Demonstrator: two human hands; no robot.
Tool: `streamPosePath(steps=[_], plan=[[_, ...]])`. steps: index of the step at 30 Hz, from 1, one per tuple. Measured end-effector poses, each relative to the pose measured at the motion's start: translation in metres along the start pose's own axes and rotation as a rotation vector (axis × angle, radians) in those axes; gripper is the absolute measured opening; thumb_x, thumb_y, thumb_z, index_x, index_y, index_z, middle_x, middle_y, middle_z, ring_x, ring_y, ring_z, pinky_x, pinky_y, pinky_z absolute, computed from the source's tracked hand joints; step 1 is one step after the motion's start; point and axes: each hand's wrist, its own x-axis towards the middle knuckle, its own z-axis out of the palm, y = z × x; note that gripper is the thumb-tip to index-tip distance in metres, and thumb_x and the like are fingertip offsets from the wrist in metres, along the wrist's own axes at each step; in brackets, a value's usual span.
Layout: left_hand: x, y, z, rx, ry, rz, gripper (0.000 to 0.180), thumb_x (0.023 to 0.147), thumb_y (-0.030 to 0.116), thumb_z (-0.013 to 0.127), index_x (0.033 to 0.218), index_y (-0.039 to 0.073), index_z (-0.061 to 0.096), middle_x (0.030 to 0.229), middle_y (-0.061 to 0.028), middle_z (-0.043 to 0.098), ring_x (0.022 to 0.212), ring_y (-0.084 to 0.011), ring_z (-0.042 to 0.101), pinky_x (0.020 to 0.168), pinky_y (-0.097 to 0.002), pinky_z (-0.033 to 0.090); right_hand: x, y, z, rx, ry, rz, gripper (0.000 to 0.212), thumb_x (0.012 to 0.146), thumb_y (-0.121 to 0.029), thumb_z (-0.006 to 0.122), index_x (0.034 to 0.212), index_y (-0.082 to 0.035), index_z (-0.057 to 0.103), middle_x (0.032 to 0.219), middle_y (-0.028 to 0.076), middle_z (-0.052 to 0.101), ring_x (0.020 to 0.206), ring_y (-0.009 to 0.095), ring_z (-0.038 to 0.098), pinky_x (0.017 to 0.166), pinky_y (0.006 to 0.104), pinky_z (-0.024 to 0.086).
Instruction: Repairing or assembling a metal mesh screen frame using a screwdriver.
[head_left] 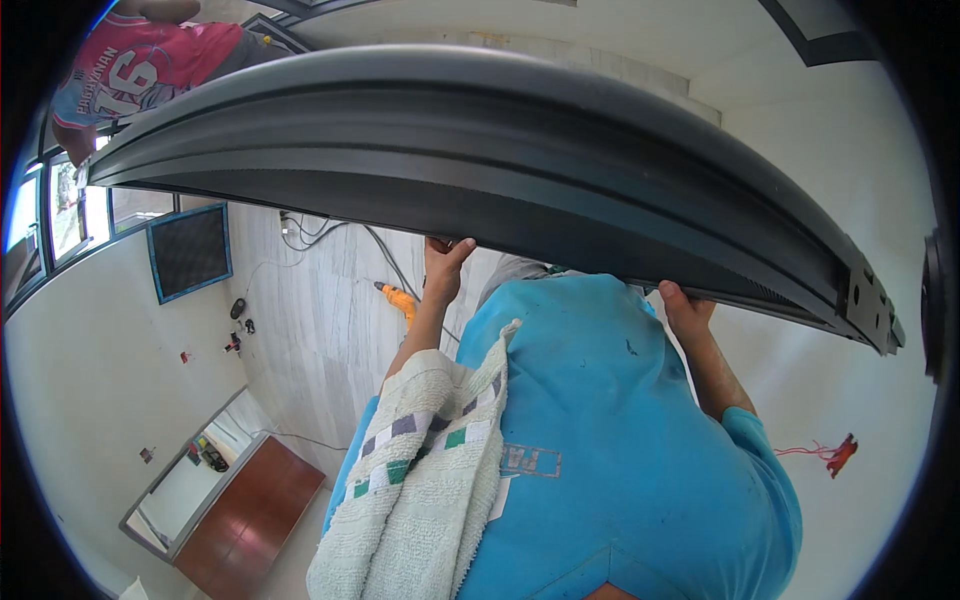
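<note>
A long dark grey metal frame profile [480, 130] with ridges along its length spans the view in front of me, bowed by the lens. My left hand [449, 262] grips its lower edge near the middle, thumb on the near side and fingers partly hidden behind. Farther right, my right hand [688, 310] holds the same edge, its fingers also partly hidden. Holes show in the bracket-like right end of the profile. A white towel [420, 480] with coloured squares hangs over my left shoulder, against my blue shirt [620, 420].
At the upper left, a person in a pink jersey [150, 75] has a hand close to the profile's left end. An orange power drill [398, 300] and cables lie on the pale tiled floor [320, 270]. Red wires [838, 455] stick out of the right wall. Windows [65, 220] stand at left.
</note>
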Motion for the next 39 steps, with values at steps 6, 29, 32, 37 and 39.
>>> streamPosePath(steps=[6,29,32,37,39], plan=[[-0.008,-0.004,0.007,0.083,0.023,0.010,0.054,0.077,0.006,0.070,0.122,0.005,0.041,0.114,-0.0077,0.054,0.101,-0.0173,0.057,0.086,-0.0306,0.050,-0.002,0.007,-0.009,0.070,0.087,-0.017,0.042,0.078,-0.005,0.067,0.116,0.000,0.049,0.110,0.008,0.054,0.100,0.016,0.053,0.090,0.0300,0.042],[-0.007,0.017,0.022,-0.054,-0.049,-0.072,0.048,0.081,0.006,0.064,0.121,0.004,0.038,0.114,-0.0086,0.054,0.104,-0.0203,0.057,0.096,-0.0358,0.045,-0.017,0.017,-0.020,0.063,-0.093,-0.220,0.030,0.082,-0.019,0.067,0.100,0.002,0.056,0.098,0.016,0.057,0.092,0.024,0.057,0.081,0.0331,0.046],[-0.004,0.016,0.019,-0.100,-0.051,-0.065,0.043,0.084,0.007,0.062,0.120,0.005,0.041,0.114,-0.0094,0.055,0.107,-0.0224,0.056,0.099,-0.0378,0.043,0.014,0.008,-0.012,0.261,-0.363,-0.307,0.032,0.081,-0.025,0.068,0.080,0.005,0.057,0.080,0.017,0.056,0.072,0.022,0.056,0.065,0.0309,0.045],[0.005,-0.020,-0.024,-0.376,-0.221,-0.039,0.034,0.087,0.005,0.056,0.119,0.007,0.045,0.120,-0.0114,0.053,0.111,-0.0255,0.054,0.101,-0.0402,0.041,0.013,0.008,0.000,0.185,-0.402,-0.342,0.036,0.086,-0.031,0.064,0.080,0.003,0.055,0.076,0.014,0.055,0.069,0.022,0.053,0.062,0.0320,0.047],[0.011,-0.022,-0.021,-0.502,-0.315,-0.053,0.032,0.088,0.005,0.054,0.119,0.007,0.047,0.122,-0.0122,0.052,0.112,-0.0267,0.054,0.103,-0.0411,0.040,0.010,0.004,0.005,0.215,-0.305,-0.415,0.041,0.084,-0.037,0.066,0.077,0.002,0.056,0.071,0.012,0.055,0.065,0.021,0.053,0.059,0.0309,0.045]])
